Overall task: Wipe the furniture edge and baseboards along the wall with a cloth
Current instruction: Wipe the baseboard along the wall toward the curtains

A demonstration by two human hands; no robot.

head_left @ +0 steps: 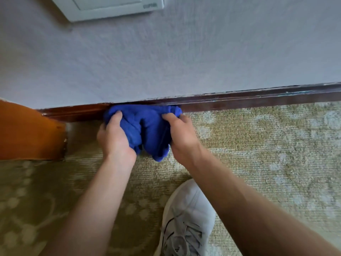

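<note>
Blue terry cloth (145,126), bunched between both hands and pressed against the dark wooden baseboard (258,97) at the foot of the wall (166,56). The left hand (114,137) grips the cloth's left fold, thumb on top; the right hand (181,134) clenches its right fold. The cloth looks soft, light and limp, so it is best held gathered in a wad, as shown. To the left, an orange-brown furniture edge (31,133) meets the baseboard. Patterned beige carpet (258,145) covers the floor; a white shoe (186,218) stands near. A white wall plate (110,6) sits far up.
</note>
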